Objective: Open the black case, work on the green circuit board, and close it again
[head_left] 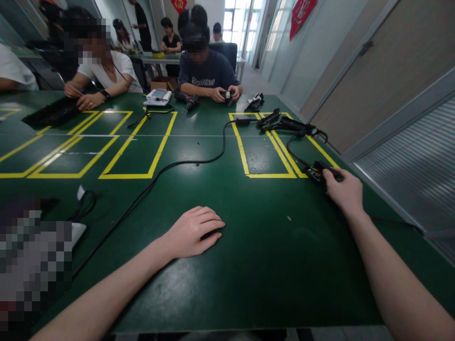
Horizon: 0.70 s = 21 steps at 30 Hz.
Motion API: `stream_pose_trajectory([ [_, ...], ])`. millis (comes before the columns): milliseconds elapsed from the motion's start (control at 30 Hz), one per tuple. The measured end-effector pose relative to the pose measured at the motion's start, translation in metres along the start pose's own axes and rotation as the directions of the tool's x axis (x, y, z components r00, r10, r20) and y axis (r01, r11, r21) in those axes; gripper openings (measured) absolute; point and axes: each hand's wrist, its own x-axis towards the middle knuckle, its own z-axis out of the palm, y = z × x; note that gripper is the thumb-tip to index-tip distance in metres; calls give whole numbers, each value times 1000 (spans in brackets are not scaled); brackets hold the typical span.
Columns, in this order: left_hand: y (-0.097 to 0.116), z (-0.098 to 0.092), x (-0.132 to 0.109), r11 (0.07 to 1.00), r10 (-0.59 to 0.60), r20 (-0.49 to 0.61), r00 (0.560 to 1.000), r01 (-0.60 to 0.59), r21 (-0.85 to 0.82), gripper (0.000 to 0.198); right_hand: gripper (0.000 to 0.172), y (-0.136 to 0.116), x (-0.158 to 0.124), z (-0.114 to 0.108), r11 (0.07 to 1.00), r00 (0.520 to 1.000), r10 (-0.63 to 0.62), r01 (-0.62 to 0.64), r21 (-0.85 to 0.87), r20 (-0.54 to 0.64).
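Note:
My left hand point(194, 232) rests palm down on the green table point(249, 255), fingers loosely curled, holding nothing. My right hand point(343, 189) reaches to the right side of the table and its fingers close on a small black device point(315, 171) with a cable attached. That cable point(295, 151) loops up toward a black handheld tool point(295, 125) lying on the yellow tape lines.
Yellow tape rectangles point(156, 156) mark the table. A long black cord point(170, 166) crosses from the power brick point(243, 121) to the left. Two people sit across the table, one handling a small part point(227, 95). A white box point(158, 97) and black tray point(53, 113) lie far.

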Motion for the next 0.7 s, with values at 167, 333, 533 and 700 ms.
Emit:
stream_pose_trajectory([
  [167, 0, 1, 0, 1000, 8, -3, 1000, -8, 13, 23, 44, -6, 0, -4, 975, 975, 221, -221, -29, 14],
  [333, -1, 1, 0, 1000, 12, 2, 1000, -12, 15, 22, 45, -10, -1, -7, 956, 955, 292, -290, -43, 51],
  [533, -1, 1, 0, 1000, 10, 4, 1000, -10, 12, 22, 63, -14, -6, -8, 963, 962, 269, -269, -18, 55],
  [700, -1, 1, 0, 1000, 12, 0, 1000, -12, 15, 22, 58, -7, -3, -5, 997, 997, 79, -79, -3, 13],
])
